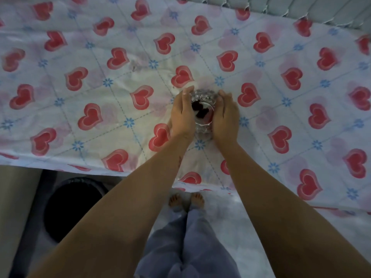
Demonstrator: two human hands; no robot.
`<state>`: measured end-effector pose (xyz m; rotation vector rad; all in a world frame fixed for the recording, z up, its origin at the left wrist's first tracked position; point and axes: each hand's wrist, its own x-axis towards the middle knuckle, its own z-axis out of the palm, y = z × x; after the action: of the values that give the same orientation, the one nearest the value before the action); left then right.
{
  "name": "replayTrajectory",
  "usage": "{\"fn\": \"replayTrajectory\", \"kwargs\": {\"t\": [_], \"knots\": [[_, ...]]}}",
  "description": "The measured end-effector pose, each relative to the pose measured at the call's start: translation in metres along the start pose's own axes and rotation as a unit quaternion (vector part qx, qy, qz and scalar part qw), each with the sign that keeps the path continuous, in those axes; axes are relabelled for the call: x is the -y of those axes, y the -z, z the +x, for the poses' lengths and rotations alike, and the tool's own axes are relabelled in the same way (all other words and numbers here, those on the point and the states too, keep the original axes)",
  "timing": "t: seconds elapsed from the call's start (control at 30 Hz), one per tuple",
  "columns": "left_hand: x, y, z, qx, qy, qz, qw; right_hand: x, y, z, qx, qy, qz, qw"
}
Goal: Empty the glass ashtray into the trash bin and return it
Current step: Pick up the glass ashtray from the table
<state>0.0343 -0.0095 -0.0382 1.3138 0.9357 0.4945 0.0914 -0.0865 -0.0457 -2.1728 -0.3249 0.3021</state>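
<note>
A clear glass ashtray with dark scraps in its bowl sits on the table near the middle of the head view. My left hand cups its left side and my right hand cups its right side, fingers curled against the glass. The ashtray's lower rim shows between my wrists; its sides are hidden by my palms. A dark round trash bin stands on the floor at the lower left, below the table's edge, its opening facing up.
The table wears a white cloth with red hearts and blue flowers, its front edge hanging just ahead of my legs and bare feet. A grey ribbed surface lies beyond the far right corner.
</note>
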Motion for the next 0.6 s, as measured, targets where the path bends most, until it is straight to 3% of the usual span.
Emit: {"fn": "replayTrajectory", "kwargs": {"t": [0.3,0.6], "knots": [[-0.018,-0.001,-0.005,-0.024,0.044,-0.057,0.997,0.009,0.003,-0.002,0.004,-0.028,0.052,0.998],[-0.050,-0.002,-0.024,0.001,0.029,-0.098,0.995,0.038,0.032,-0.007,-0.056,-0.082,0.248,0.964]]}}
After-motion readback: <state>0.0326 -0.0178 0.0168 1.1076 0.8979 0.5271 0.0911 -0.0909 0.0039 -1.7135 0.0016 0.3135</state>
